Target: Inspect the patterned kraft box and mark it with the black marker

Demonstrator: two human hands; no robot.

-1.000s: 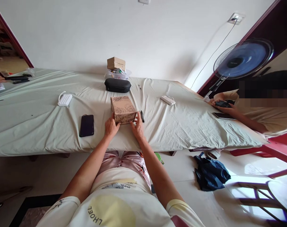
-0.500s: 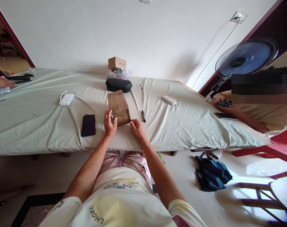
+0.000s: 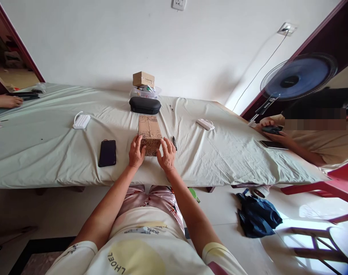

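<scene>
A small brown cardboard box with dark line drawings stands on the pale sheet-covered table, its long side running away from me. My left hand grips its near left corner and my right hand grips its near right side, fingers curled against the cardboard. A black marker lies just right of my right hand. A black phone lies face down to the left of my left hand.
A black oval case, a plain cardboard box on a clear tub, and two white adapters lie further back. Another person's hands hold a dark object at the right; a fan stands behind. Someone else's hand rests far left.
The box was turned from a broad side view, tilted up on edge, then set down lengthwise. Both my hands came back onto its near end.
</scene>
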